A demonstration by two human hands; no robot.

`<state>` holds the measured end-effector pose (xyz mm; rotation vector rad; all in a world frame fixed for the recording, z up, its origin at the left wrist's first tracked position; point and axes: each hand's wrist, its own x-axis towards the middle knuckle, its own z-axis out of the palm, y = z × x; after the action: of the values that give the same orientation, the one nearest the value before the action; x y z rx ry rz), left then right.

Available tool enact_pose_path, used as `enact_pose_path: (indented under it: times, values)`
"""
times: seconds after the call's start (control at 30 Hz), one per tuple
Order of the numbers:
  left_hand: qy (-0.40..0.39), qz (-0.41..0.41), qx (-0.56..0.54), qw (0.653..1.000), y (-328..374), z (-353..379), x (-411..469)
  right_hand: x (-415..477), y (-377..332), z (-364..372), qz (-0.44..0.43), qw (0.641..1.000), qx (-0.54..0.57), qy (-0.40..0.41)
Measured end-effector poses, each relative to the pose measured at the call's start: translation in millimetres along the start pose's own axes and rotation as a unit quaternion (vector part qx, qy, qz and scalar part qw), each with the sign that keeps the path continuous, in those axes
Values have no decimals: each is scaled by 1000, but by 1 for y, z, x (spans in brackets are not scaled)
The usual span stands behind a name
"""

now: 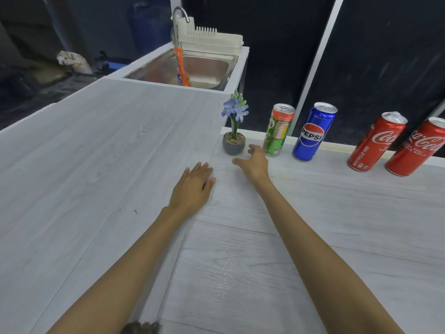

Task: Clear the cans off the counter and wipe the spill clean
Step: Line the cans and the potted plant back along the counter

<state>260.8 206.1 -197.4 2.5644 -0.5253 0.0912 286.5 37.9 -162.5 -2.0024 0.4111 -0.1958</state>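
Note:
Several cans stand upright along the far edge of the white wood-grain counter [120, 165]: a green Milo can [278, 130], a blue Pepsi can [313, 132], and two red Coca-Cola cans [375, 142] [416, 148] at the right. My right hand [254, 162] is open with fingers spread, just left of the green can and not touching it. My left hand [192, 186] lies flat, palm down, on the counter. A faint wet sheen [226, 268] shows on the counter between my forearms.
A small potted artificial plant [234, 141] with blue flowers stands just left of my right hand. Beyond it are a steel sink [192, 71] with an orange bottle [181, 68], a tap, and a white dish rack [212, 41].

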Motion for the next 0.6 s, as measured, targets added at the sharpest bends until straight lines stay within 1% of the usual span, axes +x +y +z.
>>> enact_pose_path:
  times: [0.07,0.13,0.27,0.33,0.37,0.43,0.5,0.53,0.6]
  values:
    - [38,-12,-84,996,4,-8,-9,-20,2,-1,1,1000,4,-7]
    - [58,-27,-135,989,9,-19,-27,-45,1,-1,-18,999,-5,-26]
    - [51,-45,-168,983,16,-45,-75,-106,-11,2,-83,993,-40,-73]
    - [35,-67,-172,982,16,-62,-103,-141,-19,4,-94,987,-45,-121]
    - [24,-80,-169,982,15,-72,-118,-159,-22,6,-90,982,-45,-158]
    - [-11,-116,-153,981,13,-88,-148,-194,-27,8,-71,963,-59,-252]
    - [-48,-163,-125,977,11,-99,-180,-223,-29,12,-61,935,-111,-331]
    - [-67,-185,-103,975,10,-103,-195,-234,-30,14,-68,920,-151,-354]
    - [-108,-223,-57,967,10,-105,-222,-253,-30,19,-100,893,-234,-372]
